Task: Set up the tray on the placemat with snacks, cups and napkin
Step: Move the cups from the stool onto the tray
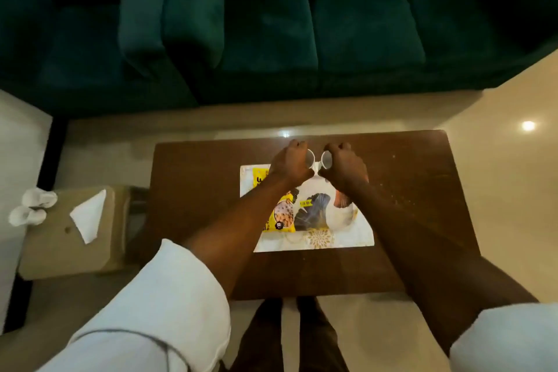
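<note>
On placemat [317, 240], yellow snack packet [282, 217]

Arms outstretched; left hand [291, 164], right hand [344, 169] curled, nearly touching

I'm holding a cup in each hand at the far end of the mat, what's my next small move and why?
Probably lower both cups and set them side by side at the mat's far edge. The left hand and right hand each grip one, close together; the snack packet lies on the mat, and the napkin waits on the stool.
</note>
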Available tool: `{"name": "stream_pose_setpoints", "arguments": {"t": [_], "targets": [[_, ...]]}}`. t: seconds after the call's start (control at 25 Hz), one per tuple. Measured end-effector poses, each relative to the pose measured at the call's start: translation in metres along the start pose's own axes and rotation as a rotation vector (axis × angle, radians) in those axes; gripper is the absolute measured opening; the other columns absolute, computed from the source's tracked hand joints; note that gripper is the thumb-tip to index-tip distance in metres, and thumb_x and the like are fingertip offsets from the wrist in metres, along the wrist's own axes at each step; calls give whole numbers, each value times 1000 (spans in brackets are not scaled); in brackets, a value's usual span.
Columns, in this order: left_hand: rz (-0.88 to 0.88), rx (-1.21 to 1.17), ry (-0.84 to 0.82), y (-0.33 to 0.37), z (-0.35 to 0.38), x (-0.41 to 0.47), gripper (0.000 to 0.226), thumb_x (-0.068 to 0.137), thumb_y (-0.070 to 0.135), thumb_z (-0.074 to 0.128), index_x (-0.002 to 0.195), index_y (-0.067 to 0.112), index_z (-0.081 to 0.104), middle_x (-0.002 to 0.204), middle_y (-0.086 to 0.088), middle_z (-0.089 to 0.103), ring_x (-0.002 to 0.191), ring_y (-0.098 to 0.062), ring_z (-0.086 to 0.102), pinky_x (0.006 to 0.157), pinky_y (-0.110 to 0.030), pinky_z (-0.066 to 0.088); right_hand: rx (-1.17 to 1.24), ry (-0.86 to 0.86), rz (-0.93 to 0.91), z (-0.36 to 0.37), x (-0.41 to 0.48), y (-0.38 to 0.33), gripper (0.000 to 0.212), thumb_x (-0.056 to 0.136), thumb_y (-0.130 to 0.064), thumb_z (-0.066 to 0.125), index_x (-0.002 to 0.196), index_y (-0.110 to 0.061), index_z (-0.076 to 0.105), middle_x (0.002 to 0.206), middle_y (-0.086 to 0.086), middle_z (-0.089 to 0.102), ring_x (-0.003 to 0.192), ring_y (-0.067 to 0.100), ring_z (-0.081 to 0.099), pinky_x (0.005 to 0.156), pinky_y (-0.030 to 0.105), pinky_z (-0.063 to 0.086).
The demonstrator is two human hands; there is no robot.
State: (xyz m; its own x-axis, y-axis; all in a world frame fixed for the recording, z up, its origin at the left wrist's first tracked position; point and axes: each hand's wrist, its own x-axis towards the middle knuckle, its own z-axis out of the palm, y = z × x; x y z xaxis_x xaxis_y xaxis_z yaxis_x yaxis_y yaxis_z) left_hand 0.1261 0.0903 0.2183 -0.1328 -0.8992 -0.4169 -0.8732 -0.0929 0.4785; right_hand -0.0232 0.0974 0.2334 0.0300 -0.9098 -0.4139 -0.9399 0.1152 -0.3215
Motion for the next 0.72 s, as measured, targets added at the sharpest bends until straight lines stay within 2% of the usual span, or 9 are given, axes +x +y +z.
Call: {"name": "stream_pose_setpoints", "arguments": {"t": [0.12, 0.36, 0.56, 0.72], "targets": [[-10, 1, -53, -32, 71, 23, 58, 79, 27, 78, 130, 13, 54, 136, -9, 55, 119, -36, 63, 89, -45, 56, -37, -89, 6, 69, 25, 29, 53, 84, -28, 80, 130, -18, 55, 132, 16, 50, 105, 44, 66, 79, 45, 57], [-41, -12, -32, -72, 148, 55, 64, 82, 30, 79, 138, 15, 53, 137, -8, 54, 121, -33, 62, 92, -45, 56, -104, -89, -46, 137, 63, 60, 60, 84, -28, 82, 135, -20, 53, 129, 14, 53, 106, 43, 66, 80, 45, 58], [-78, -22, -4, -82, 175, 50, 67, 87, 33, 77, 146, 18, 50, 143, -7, 54, 127, -31, 60, 93, -47, 57, -99, -120, -85, 158, 65, 61, 59, 87, -21, 78, 141, -18, 53, 137, 15, 51, 117, 40, 62, 85, 47, 61], [-82, 6, 14, -78, 177, 57, 67, 88, 30, 77, 147, 17, 48, 142, -7, 53, 128, -30, 58, 93, -46, 57, -109, -98, -90, 157, 69, 66, 59, 88, -22, 78, 142, -18, 53, 139, 15, 52, 122, 39, 61, 91, 47, 59]]}}
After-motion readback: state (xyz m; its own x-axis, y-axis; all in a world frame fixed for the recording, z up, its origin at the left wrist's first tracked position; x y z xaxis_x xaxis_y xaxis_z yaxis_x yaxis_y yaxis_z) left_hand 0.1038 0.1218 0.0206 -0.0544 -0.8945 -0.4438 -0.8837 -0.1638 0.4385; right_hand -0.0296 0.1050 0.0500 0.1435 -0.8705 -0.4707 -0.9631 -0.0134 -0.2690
